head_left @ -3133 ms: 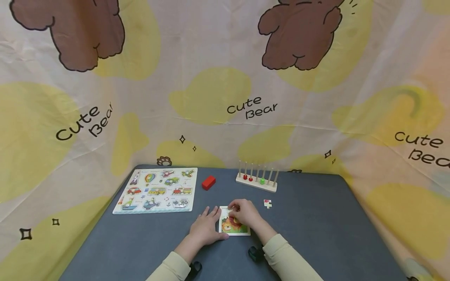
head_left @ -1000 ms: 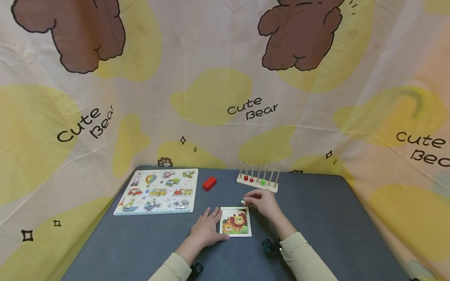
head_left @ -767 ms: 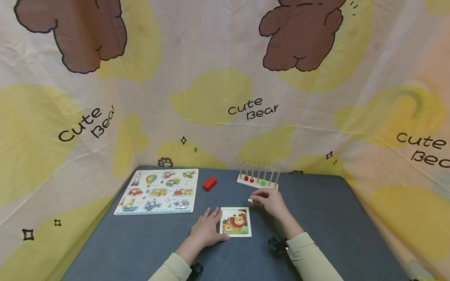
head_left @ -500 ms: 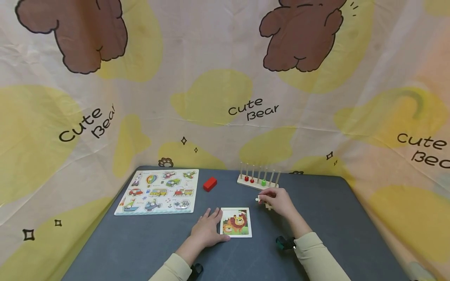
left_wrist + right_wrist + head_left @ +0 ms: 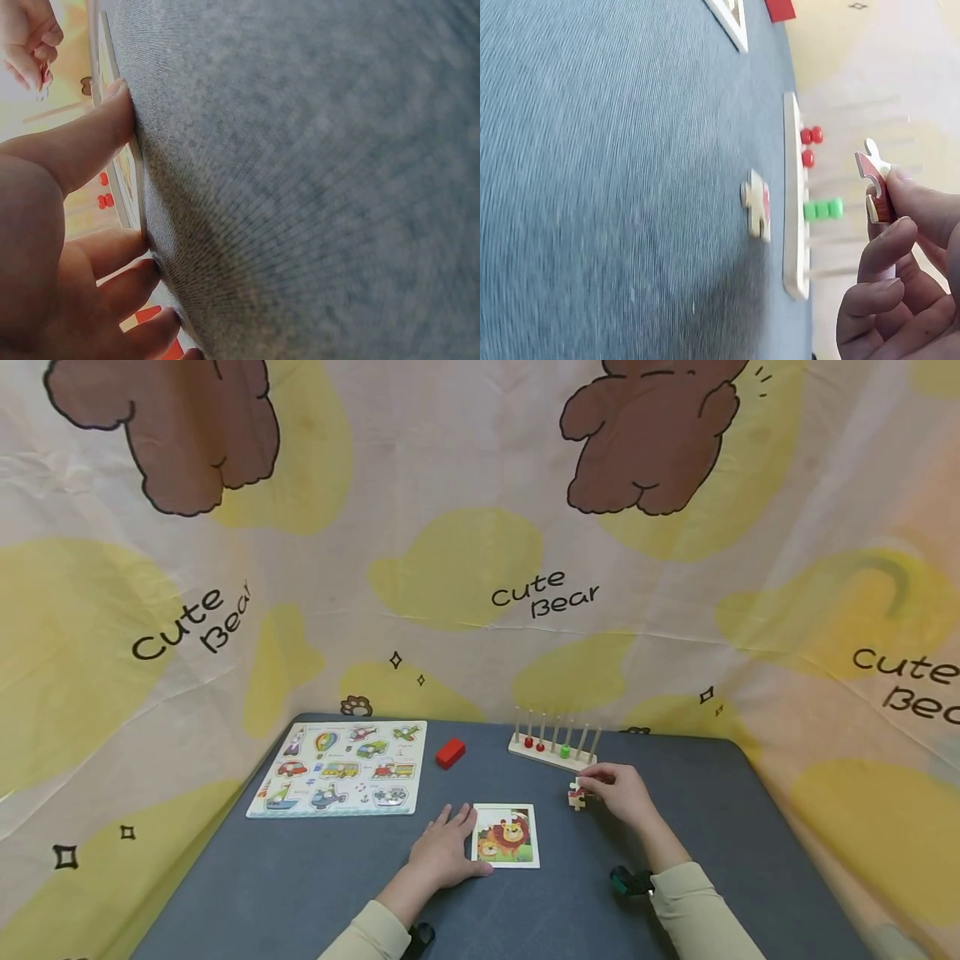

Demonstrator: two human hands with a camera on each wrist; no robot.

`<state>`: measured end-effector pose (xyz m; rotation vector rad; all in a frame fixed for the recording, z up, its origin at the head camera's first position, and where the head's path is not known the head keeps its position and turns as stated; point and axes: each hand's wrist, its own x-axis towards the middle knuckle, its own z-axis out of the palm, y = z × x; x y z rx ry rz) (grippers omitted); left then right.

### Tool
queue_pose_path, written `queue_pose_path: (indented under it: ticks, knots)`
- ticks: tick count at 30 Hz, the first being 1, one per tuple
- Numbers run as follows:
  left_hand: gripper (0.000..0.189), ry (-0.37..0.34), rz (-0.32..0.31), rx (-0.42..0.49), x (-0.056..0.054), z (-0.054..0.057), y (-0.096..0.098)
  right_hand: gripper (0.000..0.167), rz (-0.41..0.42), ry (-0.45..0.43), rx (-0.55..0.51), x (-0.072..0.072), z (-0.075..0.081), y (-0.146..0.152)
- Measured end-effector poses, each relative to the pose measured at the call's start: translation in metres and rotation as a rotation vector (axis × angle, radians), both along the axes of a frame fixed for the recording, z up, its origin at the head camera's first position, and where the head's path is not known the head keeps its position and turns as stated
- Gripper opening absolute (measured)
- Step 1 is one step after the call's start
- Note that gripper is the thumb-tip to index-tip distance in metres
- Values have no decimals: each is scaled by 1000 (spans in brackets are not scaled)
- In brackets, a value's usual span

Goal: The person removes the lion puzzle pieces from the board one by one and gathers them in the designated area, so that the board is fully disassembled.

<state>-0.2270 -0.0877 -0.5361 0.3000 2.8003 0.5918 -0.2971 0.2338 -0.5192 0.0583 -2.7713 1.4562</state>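
Red-and-white jigsaw piece (image 5: 883, 199) held off the grey table (image 5: 540, 914), pinched by the person's right hand (image 5: 621, 790), thumb against fingers; knob up in right-wrist view, long axis near-vertical there. Second piece (image 5: 758, 204) flat on table nearby, knob toward person. Left hand (image 5: 442, 853), fingers apart, touches lion puzzle (image 5: 507, 838).

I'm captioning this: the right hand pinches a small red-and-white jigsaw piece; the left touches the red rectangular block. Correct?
Not the block: in the head view the left hand touches the white-framed square lion puzzle. The right hand does pinch the jigsaw piece.
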Motion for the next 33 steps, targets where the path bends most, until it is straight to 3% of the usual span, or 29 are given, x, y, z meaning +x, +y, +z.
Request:
queue_pose_path:
  ticks: [9,26,33]
  knots:
    - [98,-3,7,23,4,-5,-4,14,-2,-9,42,4,-8,17]
    - [99,7,-5,-3,0,-2,-2,12,-20,-83,88,-11,-24,42]
    - [99,8,-6,-2,1,-2,-1,12,-14,-64,193,-11,-29,42]
